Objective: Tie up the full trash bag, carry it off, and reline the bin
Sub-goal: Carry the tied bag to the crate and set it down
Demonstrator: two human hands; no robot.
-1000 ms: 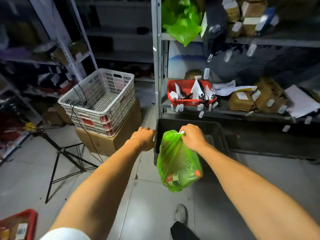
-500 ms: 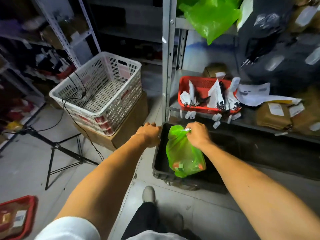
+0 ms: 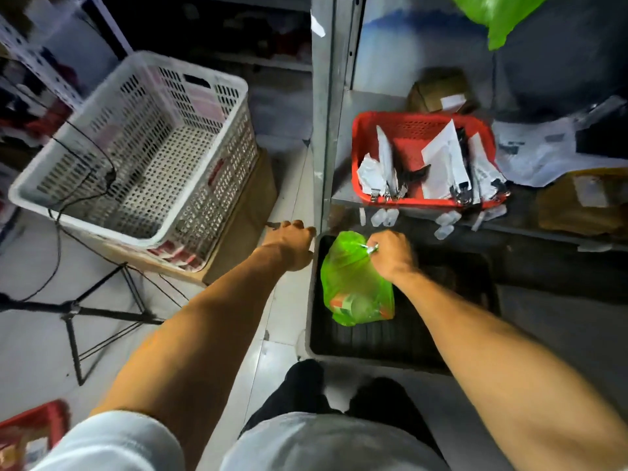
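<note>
Head camera view, looking down: the right hand (image 3: 390, 254) had its grip clenched around the gathered neck of a small, translucent green plastic trash bag (image 3: 353, 290), fingers curled tight at the top. The bag hung from that fist over a black rectangular plastic bin (image 3: 373, 341) on the floor, its bottom low inside the bin; whether it touched the ribbed base could not be told. Red and pale items showed through the thin film. The left hand (image 3: 292, 244) had its fingers curled at the bin's near left rim corner; whether they gripped the rim could not be told.

A silvery shelf post (image 3: 331, 107) stood just behind the bin, and a red plastic basket (image 3: 421, 125) of papers and clips sat on the shelf directly above it. A white perforated plastic crate (image 3: 142, 158) rested on a cardboard box to the left, with a black tripod (image 3: 98, 311) on the floor nearby.

Judging from this, the thin film might tear if lifted by a loose bunch rather than a knot. Raising the bag straight up risked snagging the shelf edge or basket overhead.
</note>
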